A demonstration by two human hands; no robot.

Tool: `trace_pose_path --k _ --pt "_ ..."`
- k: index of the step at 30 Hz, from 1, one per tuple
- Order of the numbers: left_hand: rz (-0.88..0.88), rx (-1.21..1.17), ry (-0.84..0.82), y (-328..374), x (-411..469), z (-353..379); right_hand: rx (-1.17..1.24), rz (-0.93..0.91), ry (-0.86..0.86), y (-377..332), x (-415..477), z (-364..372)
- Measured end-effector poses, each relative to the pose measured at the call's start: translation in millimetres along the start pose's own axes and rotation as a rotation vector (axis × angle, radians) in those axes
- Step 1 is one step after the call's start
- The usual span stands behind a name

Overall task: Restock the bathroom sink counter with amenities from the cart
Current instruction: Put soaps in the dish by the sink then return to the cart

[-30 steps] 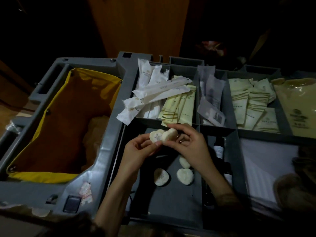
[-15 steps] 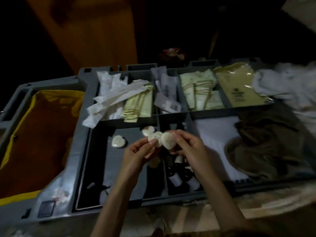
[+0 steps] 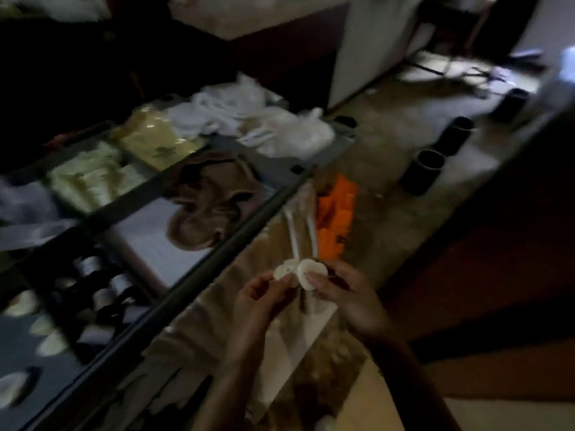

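My left hand point(image 3: 259, 289) pinches a small white heart-shaped soap point(image 3: 284, 271) by its edge. Right beside it my right hand point(image 3: 340, 289) pinches a second white soap point(image 3: 309, 272); the two soaps touch. Both hands are off the cart now, to the right of its dark rim point(image 3: 199, 275), above the floor. The grey cart tray point(image 3: 18, 346) on the left still holds several loose white soaps point(image 3: 49, 345). The frame is blurred and dim.
On the cart lie pale yellow sachets point(image 3: 90, 178), a brown cloth point(image 3: 208, 200) and white plastic bags point(image 3: 264, 122). An orange object point(image 3: 337, 213) hangs at the cart's side. Dark round cups point(image 3: 424, 171) stand on the floor at the right.
The view has swung sharply right, away from the cart. Both hands, still holding the two soaps together, have moved off the tray to beyond the cart's edge.
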State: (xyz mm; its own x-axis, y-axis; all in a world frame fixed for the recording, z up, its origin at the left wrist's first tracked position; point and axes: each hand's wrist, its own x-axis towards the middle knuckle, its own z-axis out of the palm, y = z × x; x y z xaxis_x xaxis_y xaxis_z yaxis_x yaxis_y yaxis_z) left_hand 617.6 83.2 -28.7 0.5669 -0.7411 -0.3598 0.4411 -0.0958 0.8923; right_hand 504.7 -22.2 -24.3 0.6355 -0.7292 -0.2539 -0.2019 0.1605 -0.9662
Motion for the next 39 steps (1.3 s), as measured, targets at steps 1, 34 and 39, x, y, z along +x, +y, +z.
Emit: trace_pose_path --k 1,34,39 --pt "-0.035 0.012 -0.030 -11 -1 23 0.014 0.011 0.049 5 -12 -26" --pt "-0.512 0.615 -1.394 -176 -117 348 0.434 0.014 1.818 94 -294 -188" --pt "-0.535 0.588 -1.467 -168 -111 355 0.440 0.022 1.916 86 -285 -186"
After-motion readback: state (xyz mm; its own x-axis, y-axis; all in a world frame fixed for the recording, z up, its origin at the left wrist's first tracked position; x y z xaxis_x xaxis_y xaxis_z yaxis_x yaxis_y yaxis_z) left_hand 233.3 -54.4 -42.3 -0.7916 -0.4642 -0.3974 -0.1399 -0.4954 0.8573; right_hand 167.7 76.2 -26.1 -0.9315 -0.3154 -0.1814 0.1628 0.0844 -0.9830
